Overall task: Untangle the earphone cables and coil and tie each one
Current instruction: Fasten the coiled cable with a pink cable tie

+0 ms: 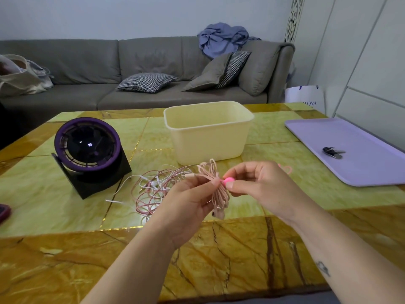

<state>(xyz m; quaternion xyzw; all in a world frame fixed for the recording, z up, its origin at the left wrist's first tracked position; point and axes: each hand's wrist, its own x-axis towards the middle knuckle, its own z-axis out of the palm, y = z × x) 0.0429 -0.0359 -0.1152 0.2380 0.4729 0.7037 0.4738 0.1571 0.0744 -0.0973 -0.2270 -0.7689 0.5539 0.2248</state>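
Note:
My left hand (188,200) pinches a coiled pale pink earphone cable (215,185) at its middle, held above the table. Its metal plug sticks out to the left and its earbuds hang at the bottom. My right hand (260,185) pinches a bright pink tie (226,181) right at the coil's waist. A tangle of pink and white earphone cables (151,187) lies on the table to the left of my left hand. Another pink tie (287,168) lies on the table behind my right hand.
A cream plastic tub (208,132) stands behind the hands. A purple and black desk fan (89,152) sits at the left. A lilac tray (361,163) with keys (332,152) is at the right. A dark red phone (3,212) lies at the left edge. A sofa stands beyond the table.

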